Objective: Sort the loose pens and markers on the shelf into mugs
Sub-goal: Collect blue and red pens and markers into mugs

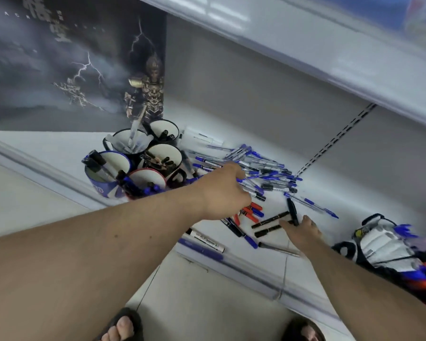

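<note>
the left hand (223,190) reaches over the white shelf (59,153), its curled fingers pinching a blue pen (250,177) at the near edge of the loose pen pile (261,168), just right of the cluster of mugs (138,161). the right hand (301,232), right of and nearer than the mugs, rests on the shelf with fingers relaxed, its grip holding nothing, fingertips touching black markers (271,223). red markers (250,212) lie between the two hands.

Poster (59,65) at the shelf's back left corner: large pale Chinese characters along its top edge, too blurred to read, thin spaced Latin letters beside them, also illegible. Print on marker barrels (271,220) and blue mug (101,188) too small to read.
</note>
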A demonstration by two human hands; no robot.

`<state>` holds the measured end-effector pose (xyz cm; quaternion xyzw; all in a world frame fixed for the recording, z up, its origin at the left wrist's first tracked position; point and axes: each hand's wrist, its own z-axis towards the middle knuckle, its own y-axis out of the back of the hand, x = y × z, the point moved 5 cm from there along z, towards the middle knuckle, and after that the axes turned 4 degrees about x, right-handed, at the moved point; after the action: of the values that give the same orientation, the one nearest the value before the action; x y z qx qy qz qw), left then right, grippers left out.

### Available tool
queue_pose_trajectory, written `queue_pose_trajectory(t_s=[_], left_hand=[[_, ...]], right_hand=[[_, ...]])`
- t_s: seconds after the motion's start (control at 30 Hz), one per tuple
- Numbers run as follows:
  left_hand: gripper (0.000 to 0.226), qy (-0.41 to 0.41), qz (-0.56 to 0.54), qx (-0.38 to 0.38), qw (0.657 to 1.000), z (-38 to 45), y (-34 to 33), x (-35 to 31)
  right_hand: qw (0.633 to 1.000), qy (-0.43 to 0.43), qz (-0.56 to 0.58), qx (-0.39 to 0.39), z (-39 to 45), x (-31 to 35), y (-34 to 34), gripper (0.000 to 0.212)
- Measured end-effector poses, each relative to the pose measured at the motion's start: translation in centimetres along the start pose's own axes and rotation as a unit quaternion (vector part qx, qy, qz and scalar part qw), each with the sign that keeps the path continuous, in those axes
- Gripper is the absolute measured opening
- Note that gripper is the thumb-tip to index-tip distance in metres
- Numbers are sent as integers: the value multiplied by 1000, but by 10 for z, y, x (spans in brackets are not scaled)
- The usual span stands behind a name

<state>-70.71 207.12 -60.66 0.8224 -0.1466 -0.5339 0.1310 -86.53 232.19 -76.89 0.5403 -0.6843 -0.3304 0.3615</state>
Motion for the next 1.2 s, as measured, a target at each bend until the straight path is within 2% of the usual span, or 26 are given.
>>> queue_pose_trajectory(t_s=[0.1, 0.2, 0.27, 0.33, 0.47, 0.67, 0.77, 0.9, 1.07, 1.2], left_hand=[[49, 11, 19, 13, 1000, 16, -13, -5], [49, 27, 28, 32, 999, 27, -23, -4], [48, 44, 35, 31, 998, 34, -25, -1], [45, 58, 33, 23, 997, 37, -24, 4], [38, 78, 10, 21, 997, 40, -20, 10], [43, 99, 30, 32, 994, 39, -19, 20], [45, 103, 31, 31, 994, 40, -17, 26], [47, 107, 36, 39, 993, 41, -15, 26], [44, 107, 30, 36, 993, 45, -14, 21], [45, 109, 56, 50, 991, 43, -20, 23]], right_hand=[[999, -33, 20, 18, 15, 4, 4, 91], [994, -93, 51, 29, 30, 10, -3, 124], [991, -103, 63, 51, 37, 18, -17, 148], [992, -99, 59, 54, 32, 35, -28, 153], [998, -46, 21, 43, 23, 78, -41, 136], [1000, -25, -6, 14, 24, 101, -52, 134], [999, -26, 27, 7, 30, 105, -55, 127], [994, 8, 110, 21, 30, 98, -58, 91], [996, 74, 47, 8, 25, 83, -59, 43], [997, 59, 37, 32, 23, 76, -56, 27]])
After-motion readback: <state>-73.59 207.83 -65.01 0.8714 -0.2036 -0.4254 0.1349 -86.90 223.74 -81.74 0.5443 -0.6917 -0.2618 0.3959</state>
